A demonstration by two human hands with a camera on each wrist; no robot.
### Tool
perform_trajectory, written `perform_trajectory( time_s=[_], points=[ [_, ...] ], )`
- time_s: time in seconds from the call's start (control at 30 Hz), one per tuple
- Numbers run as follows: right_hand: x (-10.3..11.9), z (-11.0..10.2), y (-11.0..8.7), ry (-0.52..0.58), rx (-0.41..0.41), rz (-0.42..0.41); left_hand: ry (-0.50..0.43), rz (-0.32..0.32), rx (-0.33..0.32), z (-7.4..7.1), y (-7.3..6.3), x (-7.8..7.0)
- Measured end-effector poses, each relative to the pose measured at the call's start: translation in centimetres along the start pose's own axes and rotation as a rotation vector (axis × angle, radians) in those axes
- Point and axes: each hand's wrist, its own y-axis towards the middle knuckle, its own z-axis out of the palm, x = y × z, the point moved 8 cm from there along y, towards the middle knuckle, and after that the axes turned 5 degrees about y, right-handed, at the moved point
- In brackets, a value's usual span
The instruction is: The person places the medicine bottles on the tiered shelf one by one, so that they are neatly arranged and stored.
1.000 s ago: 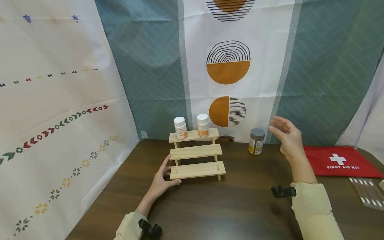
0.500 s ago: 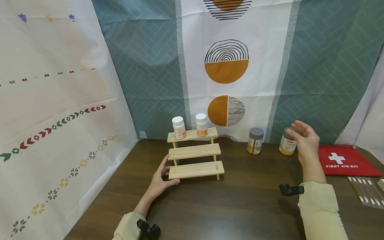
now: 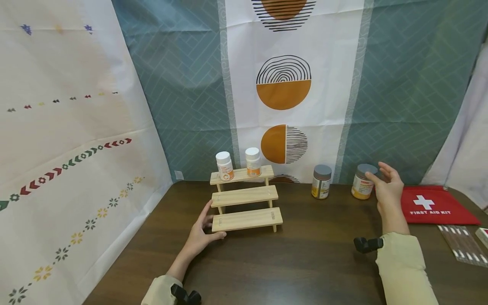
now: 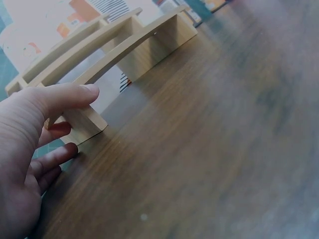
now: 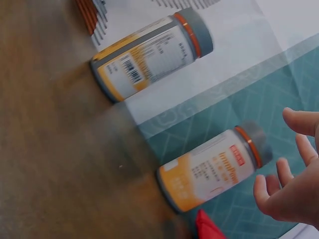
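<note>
My left hand (image 3: pixel 198 238) holds the left end of a three-step wooden display stand (image 3: pixel 247 219). In the left wrist view its thumb (image 4: pixel 75 96) lies across the step's end, and the other fingers curl behind the leg. Two white-capped pill bottles, a left one (image 3: pixel 225 166) and a right one (image 3: pixel 253 162), stand on the top step. At the right, my right hand (image 3: pixel 390 192) hovers beside a grey-lidded supplement jar (image 3: pixel 361 183), thumb and fingers spread around nothing. The right wrist view shows a gap between these fingers and the jar's lid (image 5: pixel 255 142).
Left of that jar stands a second grey-lidded jar (image 3: pixel 321 182). A red first aid pouch (image 3: pixel 438 205) lies behind the right forearm, with a pack of cotton swabs (image 3: pixel 463 244) and a small box (image 3: pixel 483 236) nearer. Cloth curtains (image 3: pixel 183 127) border the table.
My right hand has moved right, uncovering the right-hand jar, and then lowered slightly beside its lid. The left hand keeps its place at the stand. The head view has shifted slightly.
</note>
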Motion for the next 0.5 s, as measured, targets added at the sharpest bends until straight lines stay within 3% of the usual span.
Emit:
perform_trajectory(
  time_s=[0.17,0.5],
  points=[
    [-1.2,0.0,0.5,-0.096,0.051,0.013,0.004,-0.01,0.008,0.1,0.0,0.1],
    [-2.9,0.5,1.5,-0.152,0.162,0.028,-0.005,0.002,-0.001,0.1,0.1,0.0]
  ],
)
